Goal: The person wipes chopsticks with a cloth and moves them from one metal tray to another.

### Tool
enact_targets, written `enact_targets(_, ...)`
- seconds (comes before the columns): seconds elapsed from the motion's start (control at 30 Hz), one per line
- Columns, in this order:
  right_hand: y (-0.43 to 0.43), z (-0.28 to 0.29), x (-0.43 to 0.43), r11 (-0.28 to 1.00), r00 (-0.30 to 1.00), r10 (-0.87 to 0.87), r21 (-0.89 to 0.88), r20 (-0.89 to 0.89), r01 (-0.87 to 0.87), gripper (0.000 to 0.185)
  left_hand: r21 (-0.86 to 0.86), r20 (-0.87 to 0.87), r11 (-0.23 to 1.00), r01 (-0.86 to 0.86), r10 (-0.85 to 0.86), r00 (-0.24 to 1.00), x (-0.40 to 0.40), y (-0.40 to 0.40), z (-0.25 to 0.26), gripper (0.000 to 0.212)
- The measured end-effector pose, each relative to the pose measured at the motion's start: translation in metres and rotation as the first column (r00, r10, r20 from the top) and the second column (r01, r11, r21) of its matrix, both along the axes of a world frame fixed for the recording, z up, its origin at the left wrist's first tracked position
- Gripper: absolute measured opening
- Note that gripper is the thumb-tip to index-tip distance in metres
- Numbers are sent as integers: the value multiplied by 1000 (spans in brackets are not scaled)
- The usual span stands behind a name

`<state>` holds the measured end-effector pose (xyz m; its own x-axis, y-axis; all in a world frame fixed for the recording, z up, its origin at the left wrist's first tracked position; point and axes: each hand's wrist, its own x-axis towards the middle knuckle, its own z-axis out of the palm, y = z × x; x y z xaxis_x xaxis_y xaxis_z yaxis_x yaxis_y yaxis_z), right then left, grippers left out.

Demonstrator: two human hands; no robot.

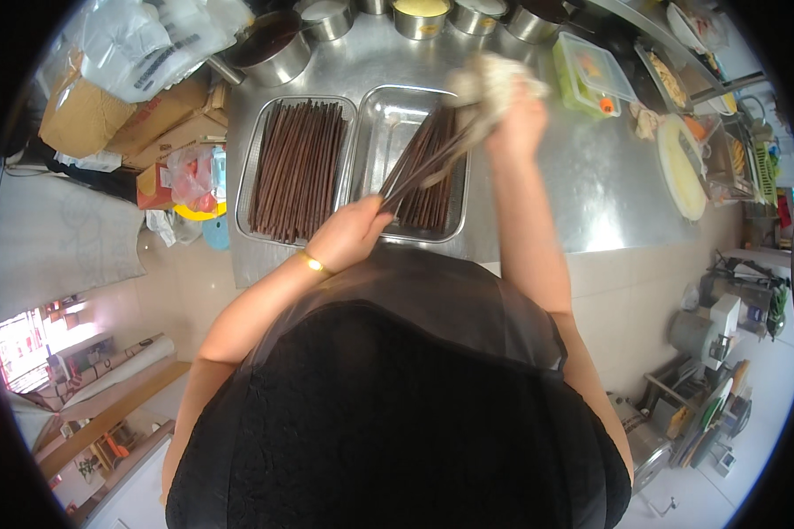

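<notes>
Two rectangular metal trays stand side by side. Dark brown chopsticks (298, 168) fill the left tray (243, 198); more chopsticks (430, 198) lie in the right half of the other tray (374, 125). Above that tray's near edge, my left hand (352, 228), with a yellow bracelet at the wrist, grips the near ends of a few chopsticks (423, 173) slanting up to the right. My right hand (517, 122) holds a crumpled off-white cloth (496, 82) around or against their far ends; motion blur hides the exact contact.
The trays rest on a stainless steel table (569, 178). Metal pots (278, 59) and containers (422, 20) line its far side. A lidded plastic box (585, 79) stands back right, a white cutting board (678, 165) farther right. Cardboard boxes (165, 125) and plastic bags (139, 53) crowd the left.
</notes>
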<state>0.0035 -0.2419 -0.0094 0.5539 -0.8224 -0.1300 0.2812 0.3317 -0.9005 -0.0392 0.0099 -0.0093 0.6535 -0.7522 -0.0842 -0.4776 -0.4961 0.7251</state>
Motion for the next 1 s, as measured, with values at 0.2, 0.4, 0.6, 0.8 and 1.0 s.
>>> enact_targets(0.2,-63,-8,-37,615,659,464,320,592,-721,46,-269,-797,827,-495,97,596,16,38,0,16)
enact_targets(0.4,-54,-67,-47,470,344,603,27,720,-882,46,-480,-827,745,-464,-208,522,24,7,31,18)
enact_targets(0.6,-3,-27,-59,603,576,728,52,372,-796,33,-465,-798,807,-363,-206,566,22,-17,32,11)
enact_targets(0.8,67,7,-57,646,640,763,-55,87,-762,27,-496,-245,865,-74,-58,968,13,-34,4,30)
enact_targets(1.0,79,25,-45,904,905,424,-75,41,-420,24,-233,-290,967,-105,34,956,12,-34,31,17)
